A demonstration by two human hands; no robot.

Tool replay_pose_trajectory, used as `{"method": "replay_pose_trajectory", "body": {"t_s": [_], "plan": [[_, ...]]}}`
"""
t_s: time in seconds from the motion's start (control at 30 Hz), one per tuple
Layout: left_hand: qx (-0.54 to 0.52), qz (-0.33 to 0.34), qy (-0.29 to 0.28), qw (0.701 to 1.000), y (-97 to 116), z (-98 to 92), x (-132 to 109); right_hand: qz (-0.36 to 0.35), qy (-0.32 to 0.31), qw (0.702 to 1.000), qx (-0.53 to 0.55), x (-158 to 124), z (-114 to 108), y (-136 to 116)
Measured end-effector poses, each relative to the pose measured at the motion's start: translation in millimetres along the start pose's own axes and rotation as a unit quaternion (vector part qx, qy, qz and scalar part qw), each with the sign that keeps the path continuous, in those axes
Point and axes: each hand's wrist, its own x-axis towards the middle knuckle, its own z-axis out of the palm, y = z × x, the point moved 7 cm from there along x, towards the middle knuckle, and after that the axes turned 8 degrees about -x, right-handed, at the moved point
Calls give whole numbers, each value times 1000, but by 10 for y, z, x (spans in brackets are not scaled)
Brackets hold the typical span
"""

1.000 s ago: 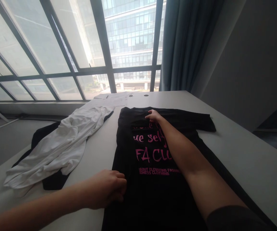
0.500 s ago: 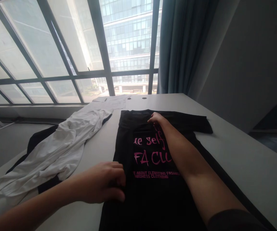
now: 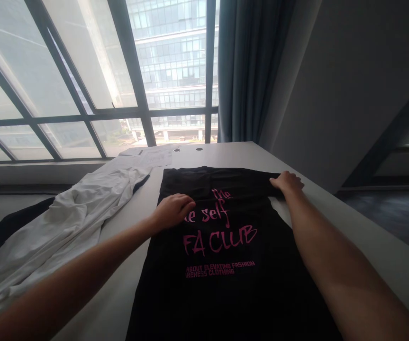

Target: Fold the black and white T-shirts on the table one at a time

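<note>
A black T-shirt (image 3: pixel 225 293) with pink lettering lies spread on the white table, its collar end toward the window. Its left side is folded inward, so the lettering is cut off there. My right hand (image 3: pixel 287 182) is closed around the end of the sleeve at the far right. Over the upper left part of the shirt is my left hand (image 3: pixel 174 210), fingers curled and thumb against them. Whether cloth is pinched in it is hidden.
Left of the shirt lies a crumpled white garment (image 3: pixel 83 203) over a dark one (image 3: pixel 19 218). Papers (image 3: pixel 147 156) rest at the table's (image 3: pixel 218 158) far edge, near two round holes. Beyond stand a window and a blue curtain (image 3: pixel 250 71).
My right hand has moved from the shirt's collar area right to the sleeve end and taken hold of it. My left hand has moved forward onto the upper shirt. The view has turned rightward.
</note>
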Motion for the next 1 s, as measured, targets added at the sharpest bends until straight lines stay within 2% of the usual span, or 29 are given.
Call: {"method": "replay_pose_trajectory", "body": {"t_s": [0.07, 0.1, 0.17, 0.23, 0.3, 0.4, 0.53, 0.63, 0.77, 0.83, 0.9, 0.93, 1.0], "plan": [[73, -34, 28, 996, -325, 34, 532, 50, -20, 997, -54, 11, 12, 222], [100, -73, 38, 992, -533, 39, 749, 66, -35, 995, -73, 12, 27, 281], [136, -156, 45, 977, -959, 16, 1030, 62, -63, 993, -80, 27, 67, 295], [149, -241, 53, 958, -1360, -59, 1090, 44, -83, 993, -65, 58, 111, 257], [140, -293, 63, 944, -1663, -144, 1000, 28, -85, 995, -44, 92, 139, 219], [104, -321, 101, 936, -1923, -264, 777, 39, -72, 996, -21, 109, 154, 213], [50, -336, 176, 924, -2049, -450, 568, 43, -64, 997, -8, 59, 138, 163], [24, -345, 212, 914, -2069, -583, 521, 37, -48, 998, 3, 5, 71, 80], [54, -312, 238, 918, -1901, -637, 624, 56, -48, 997, 26, -64, 26, 26], [94, -263, 208, 938, -1746, -548, 763, 53, -59, 996, 27, -94, 36, 23], [123, -228, 139, 956, -1656, -396, 904, 44, -53, 998, 13, -124, 16, 20], [128, -226, 109, 959, -1659, -333, 950, 34, -37, 999, 1, -144, -24, 1], [123, -251, 92, 956, -1752, -298, 985, -3, 23, 999, -26, -216, -175, -126]]}}
